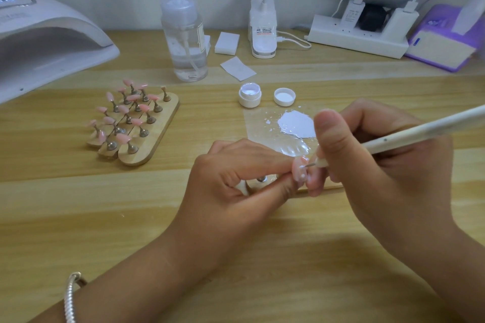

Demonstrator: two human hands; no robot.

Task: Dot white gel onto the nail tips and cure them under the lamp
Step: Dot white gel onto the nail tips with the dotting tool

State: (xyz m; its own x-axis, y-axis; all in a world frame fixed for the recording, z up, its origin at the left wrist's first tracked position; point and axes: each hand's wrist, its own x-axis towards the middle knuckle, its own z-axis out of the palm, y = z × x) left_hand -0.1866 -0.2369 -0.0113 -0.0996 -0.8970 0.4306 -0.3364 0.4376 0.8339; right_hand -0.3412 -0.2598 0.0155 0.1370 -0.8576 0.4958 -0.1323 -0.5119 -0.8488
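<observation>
My left hand (236,178) pinches a pink nail tip (299,168) on its small metal stand (261,179), just above the table. White dots show on the tip. My right hand (372,155) grips a white dotting pen (409,134), and its fine metal point touches the tip. Behind the hands lies a clear sheet with a puddle of white gel (296,123). The open white gel jar (250,96) and its lid (284,96) stand beyond it. The white curing lamp (49,42) sits at the far left.
A wooden holder (154,136) with several pink nail tips on stands sits left of centre. A clear pump bottle (185,34), white pads (227,43), a desk light base (263,31), a power strip (359,37) with chargers and a purple box (443,44) line the back.
</observation>
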